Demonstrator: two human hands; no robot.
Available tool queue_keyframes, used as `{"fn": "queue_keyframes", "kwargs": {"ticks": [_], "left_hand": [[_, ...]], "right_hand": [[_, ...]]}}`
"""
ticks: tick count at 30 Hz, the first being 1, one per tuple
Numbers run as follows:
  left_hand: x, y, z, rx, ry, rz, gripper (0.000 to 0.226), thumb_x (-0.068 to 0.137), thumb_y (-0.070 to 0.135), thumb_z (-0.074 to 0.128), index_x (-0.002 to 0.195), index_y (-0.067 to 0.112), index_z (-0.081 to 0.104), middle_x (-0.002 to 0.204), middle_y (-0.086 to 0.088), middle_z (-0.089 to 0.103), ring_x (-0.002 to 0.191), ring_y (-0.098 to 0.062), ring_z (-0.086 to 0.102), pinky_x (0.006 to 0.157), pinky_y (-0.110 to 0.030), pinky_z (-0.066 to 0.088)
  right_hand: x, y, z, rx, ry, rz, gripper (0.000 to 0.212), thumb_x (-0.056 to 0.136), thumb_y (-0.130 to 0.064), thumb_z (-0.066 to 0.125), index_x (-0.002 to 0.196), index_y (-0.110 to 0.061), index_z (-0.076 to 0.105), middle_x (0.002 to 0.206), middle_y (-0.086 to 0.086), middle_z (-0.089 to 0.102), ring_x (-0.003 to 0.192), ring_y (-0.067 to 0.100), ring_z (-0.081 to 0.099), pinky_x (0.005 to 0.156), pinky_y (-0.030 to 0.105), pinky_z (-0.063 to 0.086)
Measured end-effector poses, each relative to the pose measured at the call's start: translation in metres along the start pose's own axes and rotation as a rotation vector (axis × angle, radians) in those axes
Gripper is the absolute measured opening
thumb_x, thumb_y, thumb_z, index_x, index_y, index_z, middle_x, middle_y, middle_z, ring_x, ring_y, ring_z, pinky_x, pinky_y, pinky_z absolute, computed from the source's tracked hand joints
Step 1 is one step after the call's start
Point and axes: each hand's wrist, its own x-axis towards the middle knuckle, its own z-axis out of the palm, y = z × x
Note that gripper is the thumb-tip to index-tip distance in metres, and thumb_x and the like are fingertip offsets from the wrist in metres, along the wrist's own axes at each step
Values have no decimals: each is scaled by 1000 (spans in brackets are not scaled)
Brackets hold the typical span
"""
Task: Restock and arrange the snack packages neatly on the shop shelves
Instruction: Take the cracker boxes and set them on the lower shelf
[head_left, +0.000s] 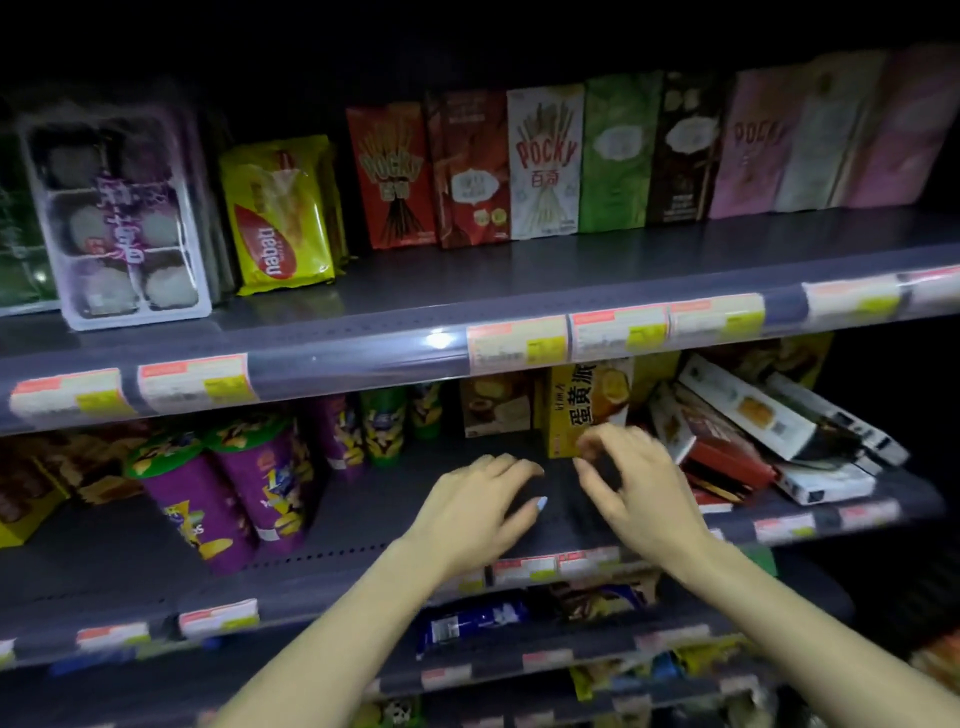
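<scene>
Both hands reach over the middle shelf (395, 525), into a bare dark stretch of it. The left hand (478, 506) hovers palm down with its fingers loosely spread and slightly bent, holding nothing. The right hand (631, 483) is just beside it, fingers curled loosely with the thumb and forefinger drawn near each other in front of the lower edge of a yellow box (589, 408); motion blur hides whether they touch it, and they grip nothing that can be seen. The yellow box stands upright at the back of the middle shelf, with a brown box (496, 408) upright just to its left. To the right, a heap of flat boxes (769, 431) lies tilted and overlapping, white, red and dark ones leaning against one another. To the left, purple tubs (228, 493) with green lids stand near the shelf front, more of them behind. On the top shelf (519, 280) a row of Pocky boxes (545, 161) stands upright side by side, red, white, green, brown and pink. Left of them stands a yellow wafer pack (280, 218), and further left a clear tray of round cakes (122, 218) leans back. Price tags (618, 332) line the shelf edges. On a lower shelf lies a blue pack (472, 621).
</scene>
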Motion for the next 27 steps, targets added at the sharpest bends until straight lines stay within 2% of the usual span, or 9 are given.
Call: {"fn": "queue_keyframes", "kwargs": {"ticks": [2, 6, 10, 13, 17, 21, 24, 27], "left_hand": [[12, 11, 8, -27, -45, -26, 41, 98, 47, 38, 133, 27, 45, 126, 5, 55, 116, -17, 50, 83, -33, 44], [36, 35, 27, -153, -92, -86, 44, 96, 49, 41, 134, 27, 44, 132, 4, 54, 118, -18, 51, 85, -34, 46], [59, 58, 45, -447, -99, -223, 50, 92, 51, 49, 137, 28, 44, 128, 3, 59, 114, -20, 56, 89, -35, 49], [77, 75, 55, -684, -90, -337, 55, 91, 50, 54, 139, 25, 44, 118, 2, 61, 107, -17, 59, 92, -34, 49], [101, 95, 64, -926, -125, -441, 58, 90, 52, 55, 142, 29, 41, 117, 3, 64, 110, -11, 58, 90, -24, 43], [117, 111, 73, -1113, -154, -489, 62, 87, 56, 57, 141, 30, 42, 125, 4, 62, 114, -13, 59, 102, -32, 45], [123, 121, 75, -1238, -162, -518, 54, 83, 60, 58, 132, 37, 49, 124, 7, 62, 110, -15, 61, 93, -35, 53], [127, 122, 76, -1357, -156, -608, 35, 87, 50, 60, 118, 38, 51, 117, 3, 65, 100, -19, 66, 77, -32, 57]], "right_hand": [[-6, 22, -7, -49, 2, 61, 9, 88, -23, 60, 94, -17, 58, 86, -3, 60, 84, 22, 56, 72, 32, 42], [-12, 61, -27, -151, 57, 188, 16, 86, -23, 66, 97, -14, 58, 90, 4, 59, 89, 29, 55, 75, 39, 44], [-23, 95, -35, -289, 5, 367, 49, 80, -39, 71, 112, -6, 54, 108, 14, 54, 103, 35, 48, 85, 43, 43], [-30, 113, -38, -246, -15, 447, 63, 77, -45, 72, 122, -6, 50, 119, 14, 51, 113, 33, 43, 90, 42, 41], [-34, 124, -41, -176, -48, 468, 72, 77, -50, 71, 132, -13, 42, 126, 9, 45, 119, 27, 39, 93, 38, 39], [-36, 126, -35, -123, -101, 481, 76, 77, -47, 72, 139, -21, 37, 130, 6, 40, 123, 25, 35, 95, 38, 40], [-34, 126, -30, -105, -70, 488, 70, 79, -38, 73, 138, -21, 40, 132, 7, 40, 124, 25, 34, 96, 35, 37], [-34, 121, -25, -90, -40, 476, 63, 80, -34, 72, 135, -22, 44, 130, 7, 42, 122, 25, 33, 96, 35, 38]]}}
